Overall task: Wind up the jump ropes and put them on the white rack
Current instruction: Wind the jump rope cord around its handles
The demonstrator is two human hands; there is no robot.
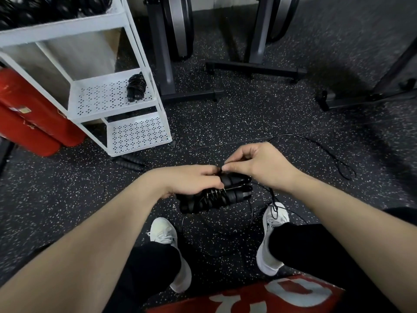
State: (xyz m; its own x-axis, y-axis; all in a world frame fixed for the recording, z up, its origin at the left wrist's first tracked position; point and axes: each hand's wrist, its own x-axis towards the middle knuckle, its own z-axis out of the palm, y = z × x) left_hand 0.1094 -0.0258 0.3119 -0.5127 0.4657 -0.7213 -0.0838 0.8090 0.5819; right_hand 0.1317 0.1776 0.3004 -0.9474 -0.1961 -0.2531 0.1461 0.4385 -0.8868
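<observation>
My left hand (191, 179) grips a pair of black jump rope handles (228, 195) held side by side, with a few turns of thin black cord around their middle. My right hand (255, 163) pinches that cord just above the handles. The loose rest of the cord (336, 159) trails over the floor to the right and loops past my right shoe. A wound black rope bundle (136, 86) lies on the middle shelf of the white rack (144, 62) at upper left. Another black rope (129, 164) lies on the floor by the rack's foot.
Several wound ropes (52, 7) fill the rack's top shelf. Red cylinders (29, 118) lie left of the rack. Dark exercise machine stands (255, 66) rise behind on the speckled rubber floor (67, 199). My white shoes (270, 240) stand below my hands.
</observation>
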